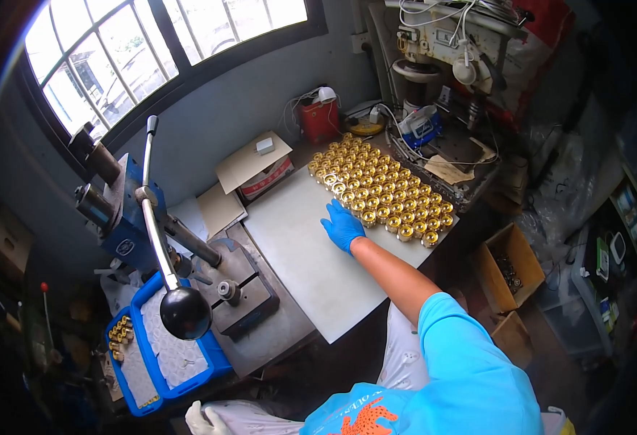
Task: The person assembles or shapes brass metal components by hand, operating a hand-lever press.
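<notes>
My right hand [344, 227], in a blue glove, reaches to the near left edge of a dense block of gold-coloured round metal fittings [384, 190]. Its fingertips are at the outermost fittings and its thumb stands apart; no fitting shows in its grasp. The fittings stand in rows on a pale grey board [300, 246]. Low at the picture's bottom edge is my left hand [206, 419] in a whitish glove, beside my leg. Its fingers look apart with nothing seen between them, and part of it is cut off by the frame.
A blue lever press [126, 210] with a black ball handle [186, 313] stands left of the board. Blue trays [213, 355] sit near it, one holding several gold fittings [121, 332]. An open cardboard box [264, 177] lies behind; a drill-press-like machine [442, 43] stands far right.
</notes>
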`<state>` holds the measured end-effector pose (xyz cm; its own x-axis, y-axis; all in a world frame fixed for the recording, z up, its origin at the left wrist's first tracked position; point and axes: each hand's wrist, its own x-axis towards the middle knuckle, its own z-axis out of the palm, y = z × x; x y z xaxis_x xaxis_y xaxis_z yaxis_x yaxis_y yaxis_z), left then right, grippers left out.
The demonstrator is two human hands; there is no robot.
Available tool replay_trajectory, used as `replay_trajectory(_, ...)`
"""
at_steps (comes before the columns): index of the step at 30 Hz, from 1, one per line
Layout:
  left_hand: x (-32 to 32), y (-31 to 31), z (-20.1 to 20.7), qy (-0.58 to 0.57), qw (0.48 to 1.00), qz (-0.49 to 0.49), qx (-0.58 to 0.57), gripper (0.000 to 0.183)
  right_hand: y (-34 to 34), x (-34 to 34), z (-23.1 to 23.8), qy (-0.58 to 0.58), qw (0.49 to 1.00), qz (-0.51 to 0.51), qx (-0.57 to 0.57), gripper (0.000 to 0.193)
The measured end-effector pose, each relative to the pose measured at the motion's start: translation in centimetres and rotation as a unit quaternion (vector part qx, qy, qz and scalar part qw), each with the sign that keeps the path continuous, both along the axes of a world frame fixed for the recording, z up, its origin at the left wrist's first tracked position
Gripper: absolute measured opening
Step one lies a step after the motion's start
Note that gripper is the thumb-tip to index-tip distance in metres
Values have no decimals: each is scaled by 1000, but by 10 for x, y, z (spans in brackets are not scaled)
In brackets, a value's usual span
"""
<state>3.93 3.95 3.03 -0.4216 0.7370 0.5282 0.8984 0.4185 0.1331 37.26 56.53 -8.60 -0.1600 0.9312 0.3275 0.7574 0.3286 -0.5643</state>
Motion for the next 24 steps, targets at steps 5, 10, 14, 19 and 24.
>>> replay_trajectory(5, 1, 3, 1, 12, 1000, -1, -14, 28, 17, -7, 18, -29, 989, -13, -144, 55)
replay_trajectory(10, 5, 10, 2, 8, 999, 8, -30, 26, 24, -8, 13, -12, 994, -41, -104, 53)
replay_trajectory(14, 3, 10, 1, 18, 999, -1, -29, 26, 20, -9, 3, 41, 996, -41, -72, 45)
replay_trajectory(19, 2, 10, 1, 15, 1000, 0, -26, 26, 16, -3, 8, -2, 999, -36, -37, 45)
replay_trajectory(24, 4, 9, 2, 4, 1000, -2, -19, 25, 15, -4, 14, -25, 998, -52, -38, 46)
